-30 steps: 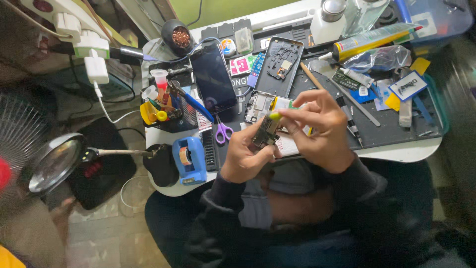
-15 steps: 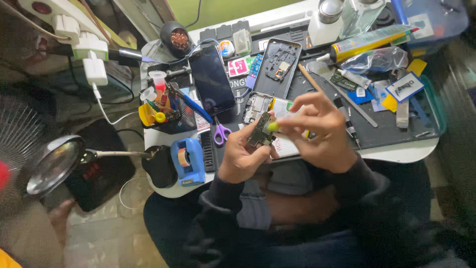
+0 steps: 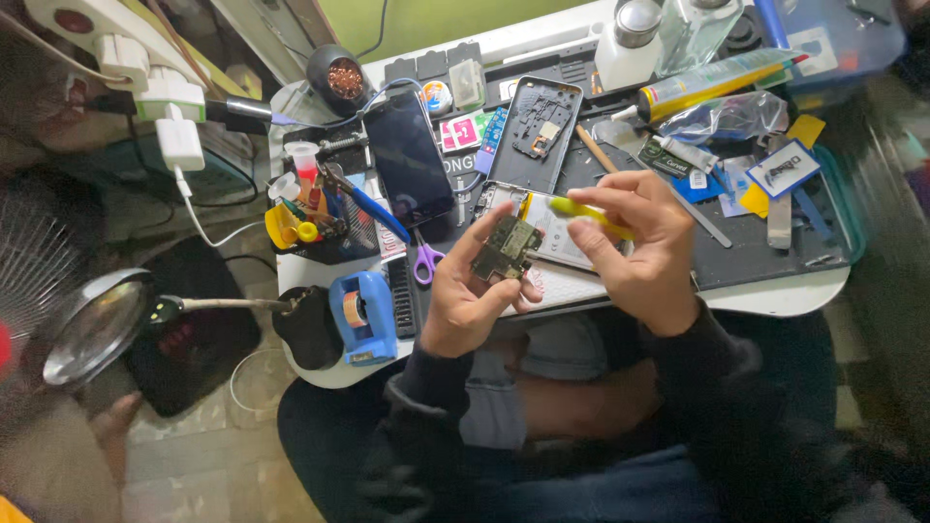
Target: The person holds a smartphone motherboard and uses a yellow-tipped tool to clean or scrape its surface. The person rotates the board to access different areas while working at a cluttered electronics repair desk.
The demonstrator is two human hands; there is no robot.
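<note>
From my remote seat I saw the left hand [image 3: 465, 300] pinching a small green circuit board [image 3: 508, 247] between thumb and fingertips, lifted just above the near edge of the table [image 3: 775, 291] and tilted toward the camera. The right hand [image 3: 644, 247] was closed around a yellow tool [image 3: 591, 215], its tip pointing left toward the board and close to it; I could not tell whether they touched. Directly behind the board, near the table's front edge, lay an opened phone [image 3: 542, 228] with its insides showing, partly hidden by both hands. Further back, toward the middle of the table, a dark phone frame [image 3: 538, 131] lay beside a black phone [image 3: 409, 160] resting screen up. Purple scissors [image 3: 424, 261] lay just left of the left hand's fingers, and a blue tape dispenser [image 3: 360, 315] stood at the near left corner. Along the right side I made out a clear plastic bag [image 3: 727, 116] and a yellow-and-green tube [image 3: 717, 82]. A round magnifier [image 3: 97, 324] on a bent arm hung off the left edge, well apart from both hands.
</note>
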